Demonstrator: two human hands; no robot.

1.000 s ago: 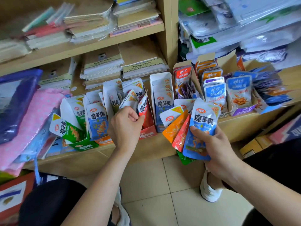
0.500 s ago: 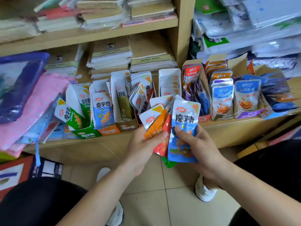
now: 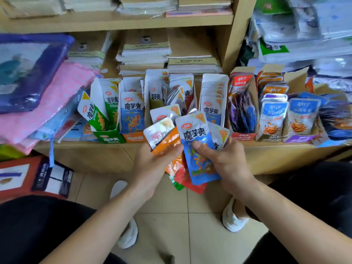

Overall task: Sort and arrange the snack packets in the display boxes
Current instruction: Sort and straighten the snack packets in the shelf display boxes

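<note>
A fan of snack packets [image 3: 194,130] is held just in front of the shelf [image 3: 266,155], gripped from both sides: the orange packet [image 3: 168,141] at its left is pinched by the fingers [image 3: 172,149] of the left hand [image 3: 152,168], and the blue packet [image 3: 202,168] on top is clamped under the thumb of the right hand [image 3: 228,162]. Just beyond the fingers the display boxes [image 3: 242,135] are lined up on the shelf, filled with upright packets, the middle ones partly hidden by the fan. Behind the boxes paper stacks [image 3: 144,54] are piled; far left of the fingers a pink bag [image 3: 62,92] is laid. Below the fingers floor tiles [image 3: 167,225] and white shoes [image 3: 234,220] are seen.
</note>
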